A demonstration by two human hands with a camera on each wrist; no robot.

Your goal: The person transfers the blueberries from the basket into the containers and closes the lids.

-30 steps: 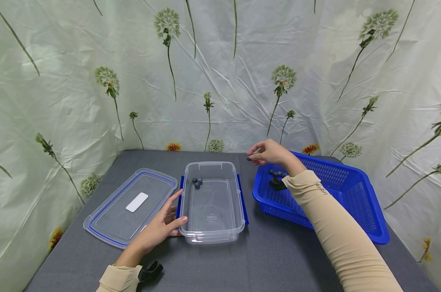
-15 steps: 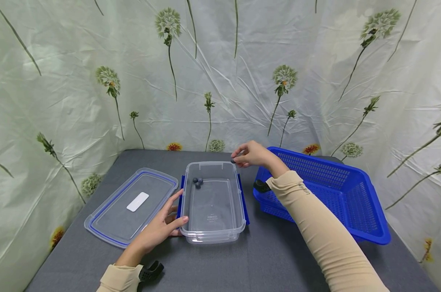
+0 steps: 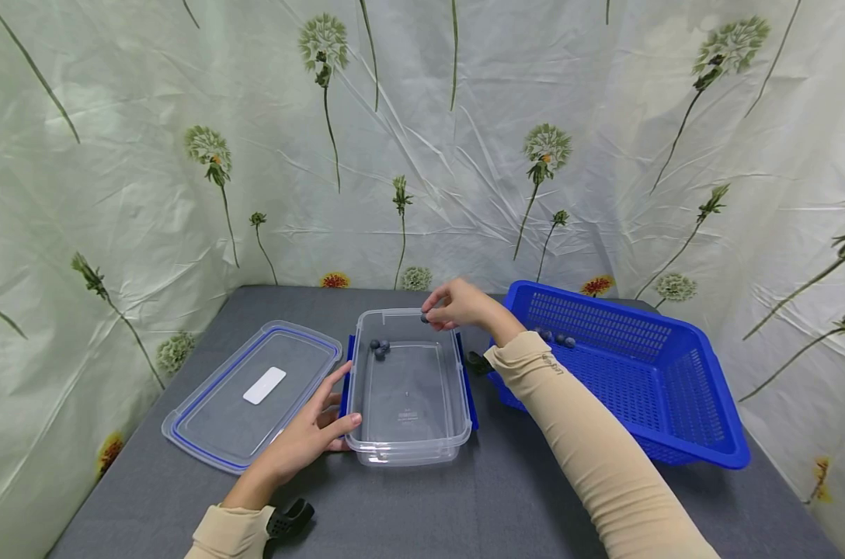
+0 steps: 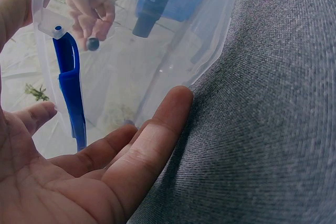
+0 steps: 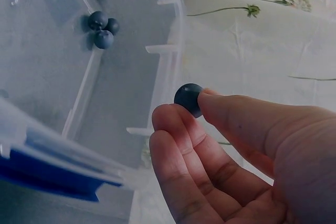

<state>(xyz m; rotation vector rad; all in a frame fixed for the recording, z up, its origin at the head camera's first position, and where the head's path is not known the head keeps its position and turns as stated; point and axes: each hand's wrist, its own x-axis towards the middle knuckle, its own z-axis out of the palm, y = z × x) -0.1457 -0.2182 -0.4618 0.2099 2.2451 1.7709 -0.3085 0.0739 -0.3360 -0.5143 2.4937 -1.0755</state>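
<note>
Left hand [image 3: 304,442] rested against near-left corner of clear container [image 3: 406,450], fingers straight and relaxed, thumb along the side wall, holding nothing; in the left wrist view the palm [image 4: 68,182] filled the lower left and was cut off by the frame edge. Clear lid [image 3: 251,394] with blue seal lay flat on grey table [image 3: 464,505], just left of that hand. Black wrist strap partly showed under left sleeve, rest out of frame. Container sat mid-table with three blueberries [image 3: 378,348] clustered at its far-left inside; blue latches on its sides mostly hidden by the walls. Right hand [image 3: 457,304] hovered over container's far-right rim, thumb and fingertips pinching one blueberry [image 5: 189,98], small dark dot in head view [image 3: 425,317]. Blue basket [image 3: 702,419] stood right of container, near but apart; a few blueberries [image 3: 558,338] inside at far-left end, count hard to tell, right forearm covering part of the basket's near-left wall.
</note>
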